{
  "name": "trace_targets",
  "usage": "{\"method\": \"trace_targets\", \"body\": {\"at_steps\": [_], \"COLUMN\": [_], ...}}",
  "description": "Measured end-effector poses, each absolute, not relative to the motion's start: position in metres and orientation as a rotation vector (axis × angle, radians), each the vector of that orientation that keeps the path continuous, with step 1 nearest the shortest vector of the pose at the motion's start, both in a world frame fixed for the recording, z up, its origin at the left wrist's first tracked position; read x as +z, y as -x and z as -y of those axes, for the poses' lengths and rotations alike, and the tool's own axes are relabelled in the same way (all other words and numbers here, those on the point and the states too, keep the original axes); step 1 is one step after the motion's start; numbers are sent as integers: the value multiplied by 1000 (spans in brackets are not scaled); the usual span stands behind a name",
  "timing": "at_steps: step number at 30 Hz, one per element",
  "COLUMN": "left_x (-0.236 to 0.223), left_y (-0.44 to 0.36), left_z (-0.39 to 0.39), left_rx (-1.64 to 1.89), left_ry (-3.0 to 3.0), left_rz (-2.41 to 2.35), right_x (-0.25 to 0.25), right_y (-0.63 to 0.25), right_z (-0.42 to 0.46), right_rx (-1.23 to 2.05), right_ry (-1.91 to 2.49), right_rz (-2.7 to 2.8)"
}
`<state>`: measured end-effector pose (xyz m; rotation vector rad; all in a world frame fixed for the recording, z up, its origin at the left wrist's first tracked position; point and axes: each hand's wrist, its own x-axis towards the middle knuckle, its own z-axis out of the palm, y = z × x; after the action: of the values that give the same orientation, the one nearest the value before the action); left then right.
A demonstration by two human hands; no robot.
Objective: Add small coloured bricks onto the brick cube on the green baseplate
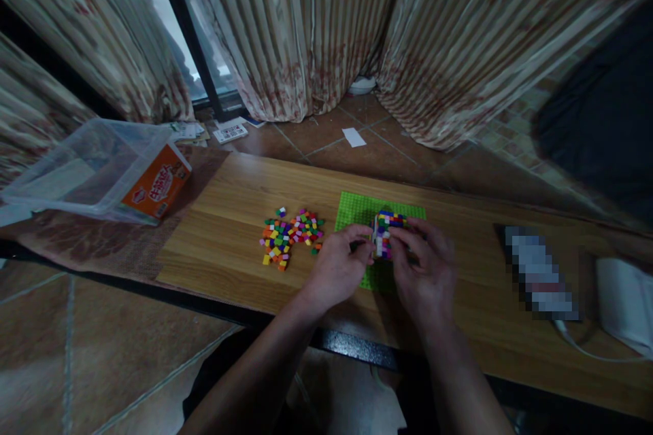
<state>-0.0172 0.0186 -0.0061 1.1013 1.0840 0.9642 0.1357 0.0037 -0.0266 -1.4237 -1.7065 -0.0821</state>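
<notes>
A green studded baseplate (pixel 352 206) lies on the wooden tabletop. On or just above it is a block of small multicoloured building bricks (pixel 383 234); I cannot tell whether the block touches the plate. My right hand (pixel 427 270) grips the block from the right, thumb and fingers curled against its near and far sides. My left hand (pixel 341 265) is closed in a pinch right beside the block's left face. Whatever lies between its fingertips is too small to make out. Left of my hands, loose coloured bricks (pixel 279 238) are heaped on the wood.
A clear plastic bin (pixel 96 207) with an orange label stands at the table's left end. To the right lie a phone (pixel 541 275) on a white cable and a white object (pixel 625 299). Curtains (pixel 306 34) hang behind, with papers (pixel 229 132) on the tiled floor.
</notes>
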Motion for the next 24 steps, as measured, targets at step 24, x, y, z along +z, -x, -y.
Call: {"method": "trace_targets", "body": {"at_steps": [24], "left_x": [10], "left_y": [26], "left_z": [-22], "left_rx": [1145], "left_ry": [-454], "left_rz": [-945], "right_x": [-37], "right_y": [-134], "right_z": [-1], "right_rx": [-88], "right_ry": [1404], "right_rz": [1694]}}
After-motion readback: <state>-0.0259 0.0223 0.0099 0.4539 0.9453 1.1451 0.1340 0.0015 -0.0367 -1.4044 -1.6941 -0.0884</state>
